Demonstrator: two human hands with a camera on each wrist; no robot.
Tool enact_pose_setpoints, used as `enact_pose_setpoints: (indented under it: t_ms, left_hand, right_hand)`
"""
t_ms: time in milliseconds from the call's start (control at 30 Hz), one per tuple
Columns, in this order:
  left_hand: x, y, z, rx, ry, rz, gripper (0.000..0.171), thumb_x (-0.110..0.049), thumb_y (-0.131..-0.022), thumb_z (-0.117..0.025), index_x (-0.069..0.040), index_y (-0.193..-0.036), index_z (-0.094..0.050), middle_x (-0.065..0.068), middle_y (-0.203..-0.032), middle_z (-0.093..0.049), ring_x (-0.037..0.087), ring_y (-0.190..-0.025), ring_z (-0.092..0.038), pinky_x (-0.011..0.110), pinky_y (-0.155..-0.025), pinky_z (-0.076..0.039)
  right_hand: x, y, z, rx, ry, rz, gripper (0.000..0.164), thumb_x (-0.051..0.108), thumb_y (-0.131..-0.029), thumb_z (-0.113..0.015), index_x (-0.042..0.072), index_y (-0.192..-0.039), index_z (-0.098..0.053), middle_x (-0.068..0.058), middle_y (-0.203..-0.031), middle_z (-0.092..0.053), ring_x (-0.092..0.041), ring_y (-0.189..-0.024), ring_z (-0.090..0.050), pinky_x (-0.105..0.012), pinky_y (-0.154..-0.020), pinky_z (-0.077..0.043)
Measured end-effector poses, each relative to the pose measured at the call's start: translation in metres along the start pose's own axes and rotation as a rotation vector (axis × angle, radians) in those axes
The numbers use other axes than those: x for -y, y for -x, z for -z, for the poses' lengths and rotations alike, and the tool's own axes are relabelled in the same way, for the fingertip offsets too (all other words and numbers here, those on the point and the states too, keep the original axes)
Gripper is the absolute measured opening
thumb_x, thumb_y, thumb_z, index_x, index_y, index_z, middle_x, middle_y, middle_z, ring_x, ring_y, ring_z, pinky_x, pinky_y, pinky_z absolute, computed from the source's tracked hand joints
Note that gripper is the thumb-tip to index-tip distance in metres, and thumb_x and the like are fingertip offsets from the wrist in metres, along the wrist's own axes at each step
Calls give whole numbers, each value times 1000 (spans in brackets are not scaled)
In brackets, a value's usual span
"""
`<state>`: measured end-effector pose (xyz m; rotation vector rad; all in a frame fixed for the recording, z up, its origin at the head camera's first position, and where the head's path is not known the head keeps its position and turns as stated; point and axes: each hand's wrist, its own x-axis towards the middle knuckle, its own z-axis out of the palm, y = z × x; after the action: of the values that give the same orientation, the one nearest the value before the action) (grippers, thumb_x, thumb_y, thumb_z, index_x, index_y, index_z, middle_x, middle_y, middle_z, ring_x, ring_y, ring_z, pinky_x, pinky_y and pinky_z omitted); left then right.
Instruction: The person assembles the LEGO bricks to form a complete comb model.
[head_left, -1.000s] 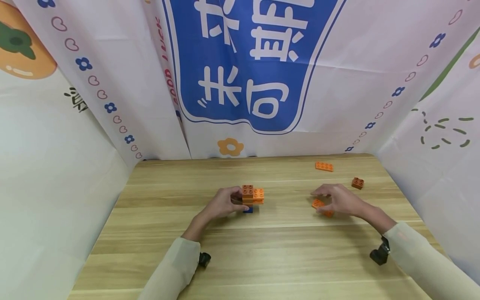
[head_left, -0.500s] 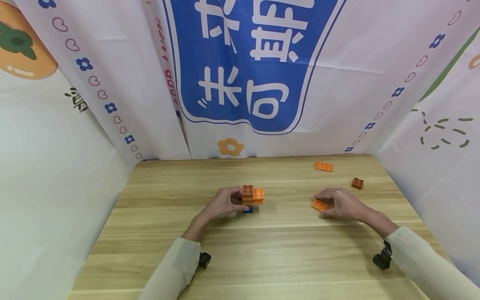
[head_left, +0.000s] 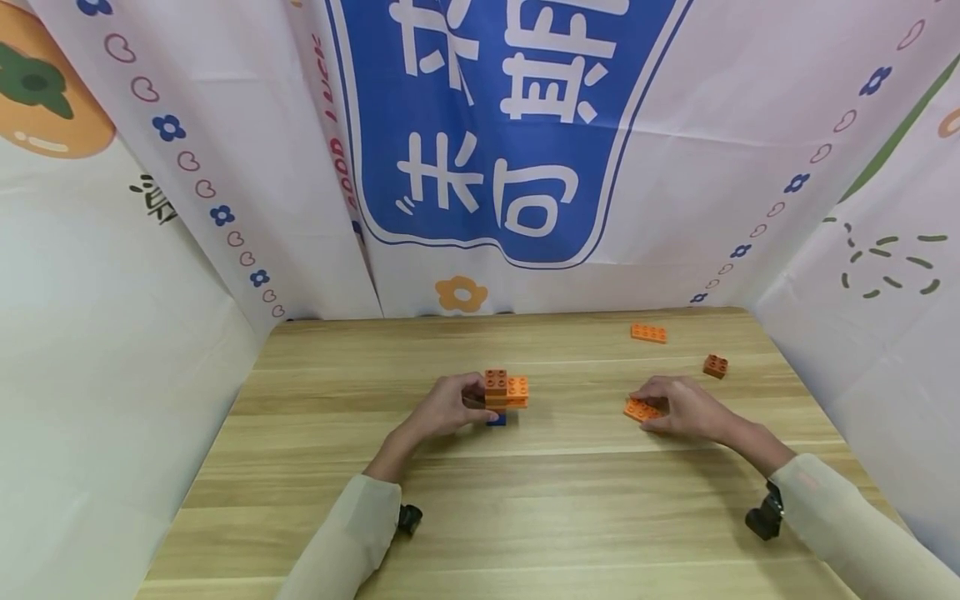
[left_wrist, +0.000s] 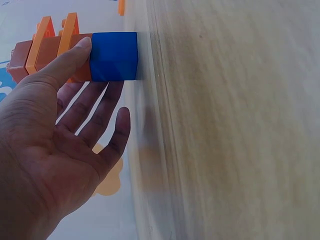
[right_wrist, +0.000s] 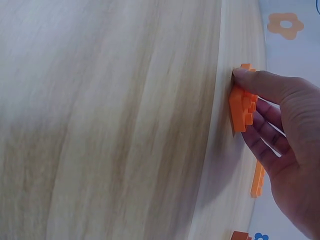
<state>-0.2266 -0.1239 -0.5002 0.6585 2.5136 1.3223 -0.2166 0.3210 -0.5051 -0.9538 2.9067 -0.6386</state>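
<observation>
A small tower of toy building bricks stands left of the table's middle, gripped by my left hand (head_left: 448, 406). On top is a brown brick (head_left: 496, 382); orange plates (head_left: 517, 388) jut out to the right beneath it. At its base, the left wrist view shows a blue brick (left_wrist: 115, 56), my thumb lying against the brown brick just above. To the right, my right hand (head_left: 686, 406) pinches an orange studded plate (head_left: 640, 409) lying on the table. The right wrist view has the thumb on one edge of this plate (right_wrist: 239, 110), fingers on the far side, partly hidden.
Another orange plate (head_left: 648, 333) lies near the back edge of the wooden table (head_left: 525, 517). A loose brown brick (head_left: 716, 366) sits beyond my right hand, toward the right edge. Printed cloth walls (head_left: 675, 208) rise behind and on both sides.
My right hand has moved slightly right and toward me, its thumb and fingers now at the orange plate's edges. My left hand and the tower have stayed in place.
</observation>
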Motion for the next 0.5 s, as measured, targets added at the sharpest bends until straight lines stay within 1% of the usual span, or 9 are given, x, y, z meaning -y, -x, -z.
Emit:
enact_pose_setpoints:
  t_ms: [267, 500]
  left_hand:
    - [-1, 0, 0, -3, 1, 1, 26, -11, -88, -88, -8, -106, -69, 6, -111, -75, 20, -103, -71, 34, -90, -61]
    - [-1, 0, 0, -3, -2, -1, 26, -11, -88, -88, -8, -105, -69, 6, -111, -75, 21, -103, -71, 35, -90, -61]
  right_hand:
    - [1, -2, 1, 2, 3, 9, 43, 16, -83, -93, 6, -123, -78, -3, -114, -76, -20, -102, -72, -38, -84, -61]
    - [5, -5, 2, -4, 1, 30, 41, 15, -83, -93, 8, -121, -79, -2, -113, -77, -14, -97, -70, -32, -79, -60]
